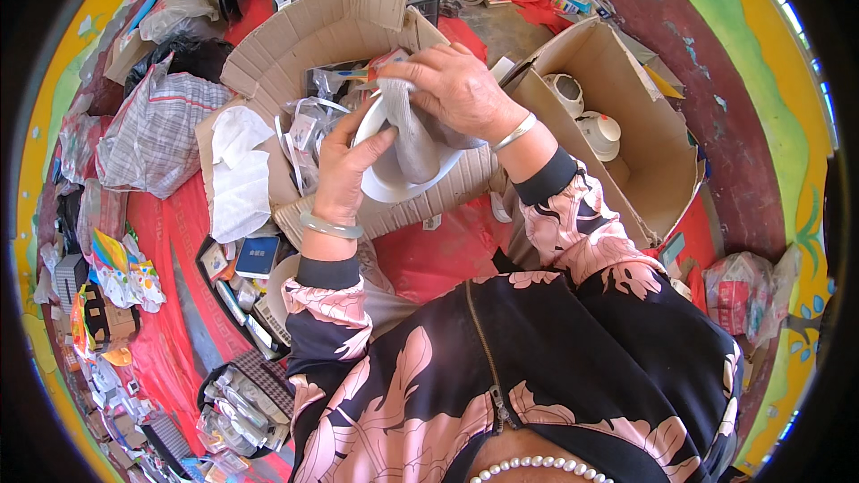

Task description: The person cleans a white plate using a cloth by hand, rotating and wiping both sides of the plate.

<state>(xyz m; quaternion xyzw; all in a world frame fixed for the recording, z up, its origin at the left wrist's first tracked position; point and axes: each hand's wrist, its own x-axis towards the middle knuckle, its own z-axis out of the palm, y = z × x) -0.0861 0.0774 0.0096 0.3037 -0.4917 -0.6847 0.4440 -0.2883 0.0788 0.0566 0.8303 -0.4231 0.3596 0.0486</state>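
Note:
My left hand (pixel 344 161) grips the rim of a white bowl (pixel 386 186), its thumb lying across the edge. The bowl is tilted over an open cardboard box (pixel 300 40). My right hand (pixel 461 89) is closed on a grey cloth (pixel 413 148), which hangs down into the bowl and hides part of its inside. Packets in clear plastic (pixel 306 134) lie in the box just beyond my left hand. A crumpled white paper sheet (pixel 240 188) rests on the box's left flap.
To the right stands a second cardboard box (pixel 640 174) with white cups (pixel 601 134) inside. A plaid bag (pixel 161 130) and other plastic bags sit at the left. A tray of small goods (pixel 242 282) lies near my left forearm. Red sheeting (pixel 429 250) covers parts of the floor.

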